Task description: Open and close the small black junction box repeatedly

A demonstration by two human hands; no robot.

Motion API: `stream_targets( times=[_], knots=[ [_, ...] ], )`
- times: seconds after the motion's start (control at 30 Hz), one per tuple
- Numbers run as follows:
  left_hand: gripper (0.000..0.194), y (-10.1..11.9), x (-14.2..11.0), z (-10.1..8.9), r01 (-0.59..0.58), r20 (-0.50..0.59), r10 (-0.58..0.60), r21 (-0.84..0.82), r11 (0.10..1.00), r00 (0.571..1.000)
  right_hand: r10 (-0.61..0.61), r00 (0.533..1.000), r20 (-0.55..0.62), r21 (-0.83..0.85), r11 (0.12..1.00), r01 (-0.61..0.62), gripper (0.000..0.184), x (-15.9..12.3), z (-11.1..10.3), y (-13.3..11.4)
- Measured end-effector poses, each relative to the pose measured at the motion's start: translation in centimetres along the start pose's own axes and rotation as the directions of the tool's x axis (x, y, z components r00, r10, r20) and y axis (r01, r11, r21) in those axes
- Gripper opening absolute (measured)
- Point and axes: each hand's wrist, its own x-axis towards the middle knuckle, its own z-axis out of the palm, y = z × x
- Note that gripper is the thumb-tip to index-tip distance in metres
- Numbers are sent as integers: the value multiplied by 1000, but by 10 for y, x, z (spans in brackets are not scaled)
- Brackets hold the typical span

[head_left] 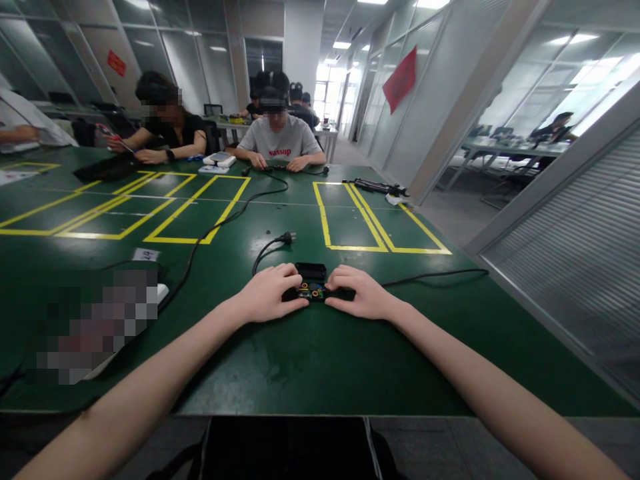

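Note:
An open black power adapter case (316,298) lies on the green table in front of me, with a small circuit board (311,288) and copper-coloured rings showing inside it. My left hand (267,293) grips the case's left end between thumb and fingers. At the opposite end, my right hand (361,293) holds it the same way. A black case lid (311,271) rests just behind the board. One black cable with a plug (287,238) curves out behind my left hand; another black cable (440,274) runs off to the right. My fingers hide both cable ends at the case.
Yellow tape outlines (330,248) mark the green table (320,373). A long black cable (187,267) crosses it at left, near a blurred-out flat object (100,327). Dark parts (373,187) lie at the far right. Across the table, a person in grey (279,137) and one in black (187,137) work.

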Motion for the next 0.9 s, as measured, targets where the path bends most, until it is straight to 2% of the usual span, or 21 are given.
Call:
stream_targets(
  times=[0.1,0.2,0.27,0.37,0.47,0.57,0.67,0.77,0.9],
  knots=[
    [26,-2,2,2,42,-74,-53,-136,990,996,137,987,-87,196,974,-118,27,0,4,11],
    [18,-6,4,9,177,-186,-215,-200,964,959,280,941,-190,138,957,-256,18,1,13,21],
    [18,-9,6,14,282,-240,-323,-191,940,915,318,917,-240,55,948,-315,21,2,19,27],
    [22,-14,10,22,323,-210,-363,-202,925,908,337,910,-242,4,938,-347,22,4,26,29],
    [21,-17,12,27,373,-180,-452,-348,860,874,390,896,-213,105,921,-376,20,6,27,28],
    [24,-16,13,28,368,-164,-520,-534,762,838,455,873,-176,287,872,-396,27,7,25,24],
    [31,-14,12,27,298,-158,-537,-687,662,829,479,866,-140,466,804,-369,31,7,24,21],
    [32,-13,11,25,271,-149,-551,-748,606,821,475,869,-140,562,760,-325,35,6,24,19],
    [33,-12,10,21,279,-119,-547,-760,587,829,473,872,-128,607,732,-308,39,6,25,18]
  ],
)
